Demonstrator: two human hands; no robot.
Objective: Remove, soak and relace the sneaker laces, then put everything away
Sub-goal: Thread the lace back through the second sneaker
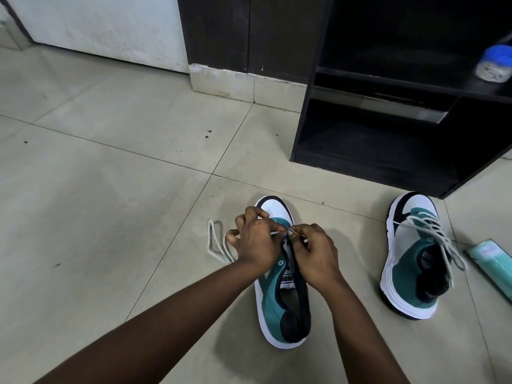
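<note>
A teal, white and navy sneaker stands on the tiled floor in front of me, toe pointing away. My left hand and my right hand meet over its front eyelets, and both pinch the white lace there. The rest of that lace trails in a loop on the floor to the left of the shoe. A second matching sneaker stands to the right with its lace threaded and its ends loose.
A dark open shelf unit stands behind the shoes at the right, with a blue-lidded jar on an upper shelf. A teal box-like item lies on the floor at the far right. A white wall and door are at the back left.
</note>
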